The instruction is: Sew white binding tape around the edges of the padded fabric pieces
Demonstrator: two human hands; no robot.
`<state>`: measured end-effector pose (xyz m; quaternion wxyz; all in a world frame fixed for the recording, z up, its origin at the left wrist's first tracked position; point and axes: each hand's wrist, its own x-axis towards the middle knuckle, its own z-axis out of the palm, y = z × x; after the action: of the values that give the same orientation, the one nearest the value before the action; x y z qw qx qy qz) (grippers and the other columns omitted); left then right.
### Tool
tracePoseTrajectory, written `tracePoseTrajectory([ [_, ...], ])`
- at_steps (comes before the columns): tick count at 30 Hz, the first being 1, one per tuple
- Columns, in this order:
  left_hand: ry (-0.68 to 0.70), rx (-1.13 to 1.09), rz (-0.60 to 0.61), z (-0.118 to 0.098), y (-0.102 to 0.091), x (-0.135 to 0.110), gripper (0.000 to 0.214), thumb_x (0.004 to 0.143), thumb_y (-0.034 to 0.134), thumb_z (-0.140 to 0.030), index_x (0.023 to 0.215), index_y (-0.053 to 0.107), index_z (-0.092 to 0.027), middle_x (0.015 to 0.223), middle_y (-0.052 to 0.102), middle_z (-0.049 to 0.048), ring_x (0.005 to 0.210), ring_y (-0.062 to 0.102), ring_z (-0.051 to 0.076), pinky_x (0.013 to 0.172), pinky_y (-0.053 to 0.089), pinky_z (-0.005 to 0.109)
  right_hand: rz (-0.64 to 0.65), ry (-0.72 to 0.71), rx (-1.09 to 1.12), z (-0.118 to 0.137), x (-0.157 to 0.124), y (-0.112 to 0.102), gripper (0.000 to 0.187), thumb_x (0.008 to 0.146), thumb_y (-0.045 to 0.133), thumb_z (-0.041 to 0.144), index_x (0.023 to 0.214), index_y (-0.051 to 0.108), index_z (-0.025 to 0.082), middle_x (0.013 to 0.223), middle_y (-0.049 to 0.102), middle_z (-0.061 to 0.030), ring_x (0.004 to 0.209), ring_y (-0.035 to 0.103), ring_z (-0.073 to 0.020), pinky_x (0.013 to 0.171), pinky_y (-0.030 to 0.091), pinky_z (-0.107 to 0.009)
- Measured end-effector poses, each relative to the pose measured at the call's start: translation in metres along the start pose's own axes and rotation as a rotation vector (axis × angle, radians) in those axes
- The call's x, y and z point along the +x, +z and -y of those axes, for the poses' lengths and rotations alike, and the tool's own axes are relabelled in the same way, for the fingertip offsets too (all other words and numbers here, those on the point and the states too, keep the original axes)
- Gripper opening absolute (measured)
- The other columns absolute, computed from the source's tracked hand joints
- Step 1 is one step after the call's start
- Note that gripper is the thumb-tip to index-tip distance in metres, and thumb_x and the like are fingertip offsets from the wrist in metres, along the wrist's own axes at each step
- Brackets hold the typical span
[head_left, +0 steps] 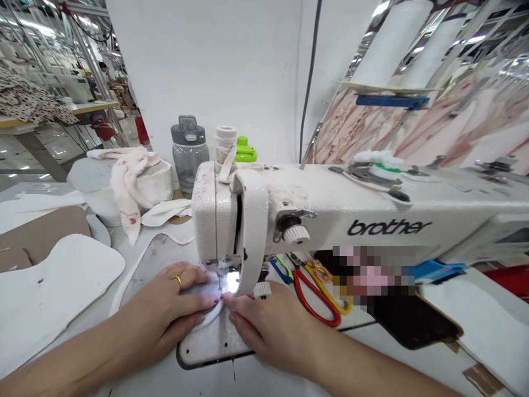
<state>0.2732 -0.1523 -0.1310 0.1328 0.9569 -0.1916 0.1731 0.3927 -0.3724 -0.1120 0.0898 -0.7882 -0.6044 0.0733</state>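
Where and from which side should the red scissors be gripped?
Grip the red scissors by the handle loop, from the front right: it lies flat, nearest the person, while the blade end tucks under the machine beside yellow scissors.

Bright, even overhead light is filling the scene. Ceiling tubes far up and to the left of the left hand are glaring and reflecting in the floor below them. A small lamp glow just above the meeting fingertips is washing out detail there. The right hand is casting only a soft shadow. Straight lines far to either side of the hands are bowing with wide-angle distortion. A pixelated patch is masking an area just right of the right hand.
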Motion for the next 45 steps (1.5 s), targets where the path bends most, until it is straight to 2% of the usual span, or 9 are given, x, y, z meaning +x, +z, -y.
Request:
tracePoseTrajectory([
  [8,-0.067,0.064,0.022,-0.006,0.008,-0.002,0.033,0.097,0.044,-0.022,0.123,0.061,-0.032,0.113,0.067,0.0023,0.102,0.060,0.022,0.088,0.049,0.036,0.020,0.045,-0.002,0.003,0.002,0.001,0.038,0.100,0.039,0.030,0.119,0.068,0.015,0.104,0.072,-0.0148,0.097,0.067,-0.0317,0.084,0.051,-0.044],
  [15,-0.086,0.370,-0.021,-0.028,0.022,0.002,0.038,0.097,0.036,-0.021,0.121,0.064,-0.013,0.116,0.066,0.0187,0.103,0.061,0.034,0.073,0.052,0.045,0.045,0.052,0.035,0.003,0.003,-0.004,0.036,0.099,0.041,0.029,0.120,0.067,0.014,0.106,0.071,-0.0150,0.101,0.066,-0.0320,0.089,0.051,-0.046],
  [21,-0.082,0.212,0.075,-0.014,0.005,-0.002,0.039,0.096,0.039,-0.021,0.128,0.061,-0.021,0.123,0.066,0.0120,0.106,0.063,0.028,0.085,0.054,0.042,0.049,0.039,0.042,0.003,0.001,-0.005,0.038,0.099,0.041,0.028,0.123,0.066,0.014,0.106,0.071,-0.0157,0.100,0.066,-0.0327,0.088,0.052,-0.048],
  [26,-0.020,0.162,0.134,0.001,-0.005,-0.003,0.042,0.097,0.037,-0.018,0.127,0.063,-0.030,0.119,0.068,0.0085,0.102,0.066,0.025,0.083,0.055,0.039,0.016,-0.005,0.038,-0.001,0.000,-0.002,0.039,0.099,0.042,0.030,0.132,0.061,0.020,0.107,0.071,-0.0145,0.099,0.065,-0.0327,0.085,0.052,-0.048],
  [31,-0.100,0.269,0.139,-0.015,0.007,-0.004,0.039,0.092,0.038,-0.018,0.119,0.066,-0.024,0.107,0.068,0.0149,0.088,0.064,0.032,0.070,0.052,0.045,-0.001,0.043,0.035,-0.001,0.001,0.002,0.038,0.099,0.041,0.033,0.128,0.065,0.025,0.102,0.071,-0.0139,0.101,0.065,-0.0321,0.085,0.051,-0.045],
  [35,-0.136,0.316,0.128,-0.027,0.019,-0.006,0.043,0.089,0.037,-0.015,0.121,0.064,-0.021,0.100,0.066,0.0154,0.086,0.060,0.032,0.071,0.048,0.047,0.030,0.055,0.012,0.000,-0.001,0.001,0.041,0.099,0.039,0.033,0.133,0.061,0.026,0.104,0.071,-0.0145,0.098,0.066,-0.0327,0.082,0.053,-0.047],
  [38,-0.140,0.411,0.109,-0.029,0.023,-0.004,0.046,0.089,0.034,-0.018,0.125,0.063,-0.018,0.096,0.065,0.0175,0.090,0.058,0.036,0.068,0.046,0.048,0.052,0.066,0.003,0.000,-0.001,0.000,0.040,0.100,0.036,0.034,0.127,0.064,0.024,0.100,0.071,-0.0144,0.093,0.066,-0.0334,0.080,0.053,-0.048],
  [41,-0.144,0.434,0.108,-0.028,0.017,-0.004,0.044,0.090,0.033,-0.019,0.121,0.065,-0.015,0.100,0.066,0.0190,0.091,0.059,0.035,0.066,0.048,0.046,0.035,0.040,0.012,-0.002,-0.001,0.001,0.038,0.099,0.038,0.033,0.124,0.066,0.023,0.098,0.071,-0.0141,0.095,0.065,-0.0337,0.081,0.053,-0.049],
  [45,-0.052,0.371,0.103,-0.024,-0.001,-0.005,0.036,0.091,0.042,-0.020,0.117,0.066,-0.025,0.113,0.067,0.0125,0.095,0.063,0.030,0.073,0.052,0.041,0.010,-0.016,0.044,-0.003,-0.001,0.003,0.038,0.099,0.041,0.031,0.128,0.064,0.025,0.102,0.071,-0.0126,0.099,0.064,-0.0329,0.084,0.051,-0.048],
])
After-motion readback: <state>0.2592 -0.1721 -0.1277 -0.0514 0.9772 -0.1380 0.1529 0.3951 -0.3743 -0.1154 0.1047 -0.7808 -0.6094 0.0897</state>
